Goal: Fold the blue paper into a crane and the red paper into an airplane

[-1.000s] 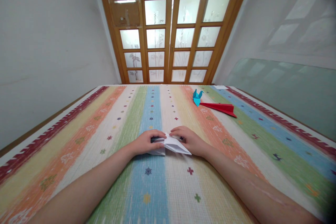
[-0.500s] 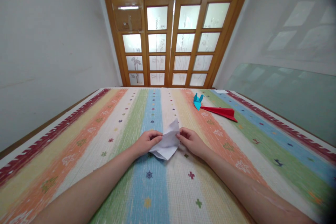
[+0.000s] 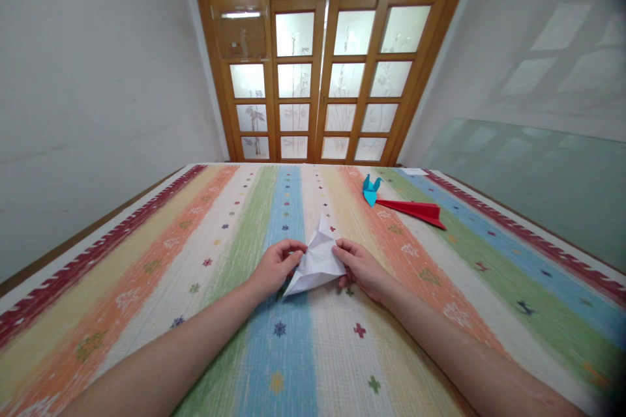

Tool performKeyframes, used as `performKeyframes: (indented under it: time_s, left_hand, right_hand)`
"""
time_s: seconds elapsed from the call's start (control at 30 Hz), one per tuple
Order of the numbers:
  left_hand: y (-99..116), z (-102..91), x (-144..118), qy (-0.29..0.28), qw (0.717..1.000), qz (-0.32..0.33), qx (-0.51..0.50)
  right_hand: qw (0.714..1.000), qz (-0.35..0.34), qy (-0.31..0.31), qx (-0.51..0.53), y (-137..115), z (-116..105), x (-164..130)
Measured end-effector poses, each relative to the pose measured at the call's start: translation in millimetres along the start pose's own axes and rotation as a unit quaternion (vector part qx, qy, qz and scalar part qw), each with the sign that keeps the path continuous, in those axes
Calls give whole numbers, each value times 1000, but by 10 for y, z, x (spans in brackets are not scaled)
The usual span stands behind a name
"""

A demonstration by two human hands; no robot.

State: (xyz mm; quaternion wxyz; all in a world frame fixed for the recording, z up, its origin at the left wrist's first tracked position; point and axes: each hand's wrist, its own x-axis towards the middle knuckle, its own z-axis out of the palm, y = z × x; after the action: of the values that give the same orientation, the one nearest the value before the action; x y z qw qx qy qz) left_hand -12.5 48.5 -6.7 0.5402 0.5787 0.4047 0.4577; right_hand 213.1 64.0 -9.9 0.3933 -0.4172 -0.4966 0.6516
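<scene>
Between my hands is a folded sheet of white paper point(image 3: 319, 263), creased, with one point upward and a long corner at the lower left. My left hand point(image 3: 278, 267) pinches its left edge between thumb and fingers. On the opposite edge, my right hand point(image 3: 360, 267) is closed with the thumb on top and fingers partly behind the paper. Farther back to the right, a blue folded paper crane point(image 3: 371, 191) touches the tip of a red paper plane point(image 3: 415, 210); neither hand is near them.
A striped, patterned tablecloth point(image 3: 215, 234) covers the table. A small white piece point(image 3: 413, 172) lies at its far right edge. Beyond stand wooden doors with glass panes point(image 3: 323, 78). A pale green panel point(image 3: 528, 176) leans along the right wall.
The white paper has turned and spread out between my hands, its lower edge now slanting toward the lower left. My hands still hold its two sides, slightly shifted.
</scene>
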Motion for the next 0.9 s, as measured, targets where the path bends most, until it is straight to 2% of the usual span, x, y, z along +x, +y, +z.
performKeyframes:
  time_s: [0.2, 0.43, 0.63, 0.8, 0.9]
  left_hand:
    - [-30, 17, -16, 5, 1000, -5, 7]
    - [-47, 26, -29, -31, 999, 7, -43]
    - [-21, 13, -20, -26, 998, -8, -62]
    - [-21, 2, -31, -23, 994, -47, -98]
    - [-25, 5, -31, -35, 994, -40, -96]
  right_hand:
    - [1000, 1, -21, 2, -4, -7, -8]
    - [999, -6, -34, -19, 16, 0, -31]
    - [999, -20, -38, 11, 27, 3, -28]
    - [998, -27, -56, 27, 28, -14, -34]
    - [998, -27, -58, 28, 24, -27, -36]
